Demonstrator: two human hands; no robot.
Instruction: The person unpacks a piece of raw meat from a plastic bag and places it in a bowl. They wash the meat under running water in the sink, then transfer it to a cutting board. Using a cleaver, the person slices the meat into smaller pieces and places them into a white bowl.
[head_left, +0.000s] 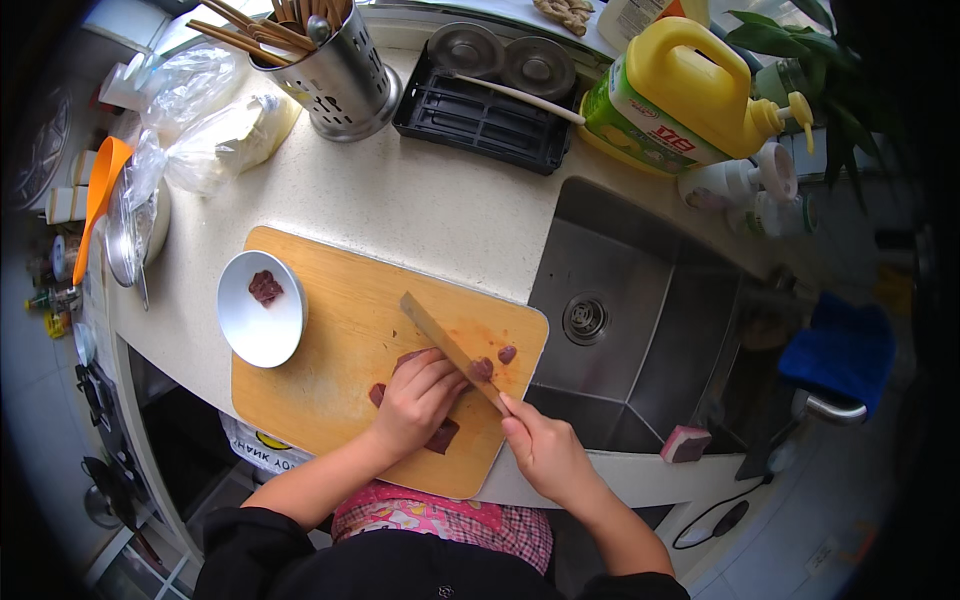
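Observation:
On a wooden cutting board (330,390) lie several dark red pieces of raw meat. My left hand (420,395) is closed over a piece of meat (408,358), its fingers pressed down on top. In my right hand (548,452) is the handle of a kitchen knife (440,335), its blade slanting up and left just beside my left fingertips. One meat slice (481,369) is against the blade and a smaller bit (507,354) lies to its right. Another chunk (443,436) rests below my left hand. A white bowl (262,335) on the board's left holds some cut meat (265,288).
Right of the board is a steel sink (640,300), with a pink-and-white sponge (686,444) on its near edge. Behind stand a utensil holder (345,85), a black rack (490,120) and a yellow detergent jug (665,90). Plastic bags (215,140) sit at the far left.

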